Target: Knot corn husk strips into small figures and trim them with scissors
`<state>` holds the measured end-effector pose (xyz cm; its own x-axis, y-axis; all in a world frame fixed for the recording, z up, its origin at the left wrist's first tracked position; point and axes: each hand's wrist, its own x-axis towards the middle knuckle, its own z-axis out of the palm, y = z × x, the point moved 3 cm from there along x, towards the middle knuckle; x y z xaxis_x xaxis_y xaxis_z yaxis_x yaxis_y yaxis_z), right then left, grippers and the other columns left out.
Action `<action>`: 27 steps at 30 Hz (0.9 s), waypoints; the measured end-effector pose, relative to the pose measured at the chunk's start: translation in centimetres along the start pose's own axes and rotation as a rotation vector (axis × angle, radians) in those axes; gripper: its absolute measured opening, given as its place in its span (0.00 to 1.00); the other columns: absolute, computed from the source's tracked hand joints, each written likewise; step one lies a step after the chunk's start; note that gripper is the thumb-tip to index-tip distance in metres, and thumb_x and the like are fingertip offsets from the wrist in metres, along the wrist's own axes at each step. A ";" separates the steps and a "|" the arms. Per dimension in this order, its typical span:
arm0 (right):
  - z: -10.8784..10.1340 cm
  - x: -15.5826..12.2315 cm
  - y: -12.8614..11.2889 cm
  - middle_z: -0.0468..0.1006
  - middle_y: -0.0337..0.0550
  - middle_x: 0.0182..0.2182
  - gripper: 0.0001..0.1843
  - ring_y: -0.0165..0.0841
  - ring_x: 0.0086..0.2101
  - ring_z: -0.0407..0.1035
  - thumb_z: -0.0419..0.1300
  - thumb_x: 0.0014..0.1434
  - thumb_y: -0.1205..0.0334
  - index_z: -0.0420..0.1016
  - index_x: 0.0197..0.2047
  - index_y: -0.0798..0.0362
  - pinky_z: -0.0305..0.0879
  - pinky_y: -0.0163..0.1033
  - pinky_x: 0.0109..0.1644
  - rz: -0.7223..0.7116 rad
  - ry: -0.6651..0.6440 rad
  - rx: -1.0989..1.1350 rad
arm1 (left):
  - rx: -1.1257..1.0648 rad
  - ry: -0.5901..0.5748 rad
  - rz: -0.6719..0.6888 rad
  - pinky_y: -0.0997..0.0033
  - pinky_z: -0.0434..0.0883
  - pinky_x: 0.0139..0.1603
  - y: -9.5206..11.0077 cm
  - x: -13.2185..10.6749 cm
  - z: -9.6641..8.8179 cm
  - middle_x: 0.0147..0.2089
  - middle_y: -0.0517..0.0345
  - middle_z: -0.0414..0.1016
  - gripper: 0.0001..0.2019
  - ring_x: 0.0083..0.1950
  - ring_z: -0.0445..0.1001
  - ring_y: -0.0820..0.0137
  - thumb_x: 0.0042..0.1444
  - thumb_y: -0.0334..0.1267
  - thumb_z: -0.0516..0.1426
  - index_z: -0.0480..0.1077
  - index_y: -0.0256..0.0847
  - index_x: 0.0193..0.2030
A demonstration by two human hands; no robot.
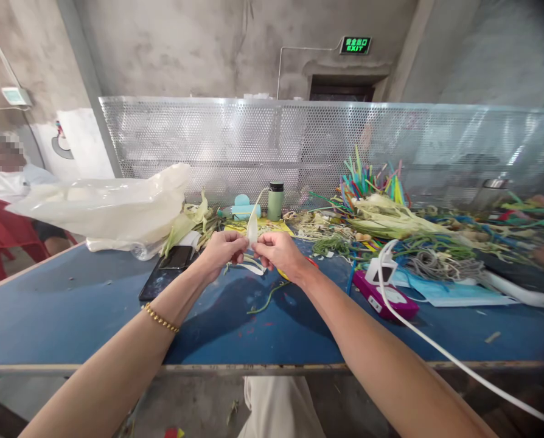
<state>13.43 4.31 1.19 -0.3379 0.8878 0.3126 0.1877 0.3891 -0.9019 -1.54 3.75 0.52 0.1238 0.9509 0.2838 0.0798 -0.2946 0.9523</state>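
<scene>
Above the blue tabletop (235, 340), my left hand (225, 250) and my right hand (280, 252) meet, both closed in a pinch. Between the fingertips stands a pale, pointed strip of corn husk (252, 228), its thin tip upward. Below the hands hangs a whitish strip (252, 266), partly hidden by the fingers. A thin green strand (267, 299) lies on the table beneath my right hand. Further back are a green bottle with a black lid (275, 202) and a light-blue case-like object (246, 211).
At left lie a plastic bag (112, 210), a phone (177, 257) and a dark tablet-like slab (156, 280). Corn husks (386, 216), coloured stems (372, 182) and a magenta power strip (386, 296) with a white cable occupy the right. Behind rises a perforated metal screen (235, 140). A person sits far left.
</scene>
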 end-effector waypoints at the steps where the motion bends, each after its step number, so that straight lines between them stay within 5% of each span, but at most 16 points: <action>1: 0.0 0.0 0.0 0.66 0.32 0.11 0.10 0.24 0.13 0.58 0.61 0.54 0.64 0.68 0.22 0.54 0.53 0.28 0.14 -0.005 0.010 0.009 | 0.007 -0.011 0.002 0.76 0.58 0.21 0.1 -0.1 0.1 0.18 0.62 0.66 0.10 0.19 0.63 0.77 0.48 0.40 0.60 0.66 0.37 0.23; 13: -0.1 0.1 0.2 0.66 0.32 0.11 0.09 0.24 0.13 0.58 0.61 0.52 0.65 0.68 0.22 0.54 0.55 0.29 0.15 -0.041 0.014 -0.090 | 0.117 0.003 0.045 0.77 0.55 0.22 0.6 -0.6 0.5 0.15 0.62 0.65 0.09 0.18 0.59 0.79 0.47 0.36 0.58 0.65 0.38 0.19; 27: 0.4 -0.2 -0.3 0.66 0.34 0.16 0.10 0.24 0.20 0.58 0.58 0.49 0.68 0.62 0.20 0.53 0.51 0.31 0.25 -0.186 0.076 -0.456 | -0.050 -0.123 -0.097 0.75 0.57 0.21 0.1 -0.6 0.7 0.14 0.60 0.64 0.10 0.17 0.61 0.77 0.43 0.35 0.60 0.65 0.37 0.17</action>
<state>13.06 3.92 1.26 -0.3389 0.8020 0.4918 0.5210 0.5953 -0.6117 -0.92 3.05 0.34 0.2384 0.9548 0.1777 0.0487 -0.1945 0.9797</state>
